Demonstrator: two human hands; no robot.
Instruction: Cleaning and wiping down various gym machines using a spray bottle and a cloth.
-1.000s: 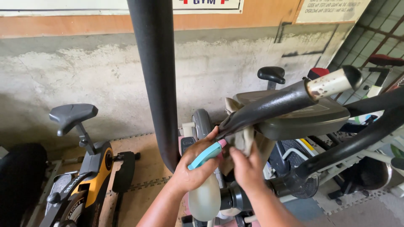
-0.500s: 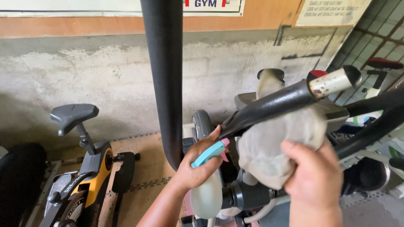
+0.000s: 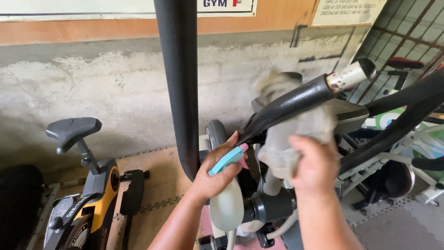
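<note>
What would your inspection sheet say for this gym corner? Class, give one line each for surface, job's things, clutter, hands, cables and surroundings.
Surface: brown floor mat, grey mat at right.
Job's things: spray bottle; grey cloth, blurred, draped on the black handlebar.
Clutter: nothing seen.
Hands: left hand holds the bottle; right hand grips the cloth.
Cables: nothing seen.
Surroundings: yellow exercise bike, black upright bar, concrete wall, more machines at right.
</note>
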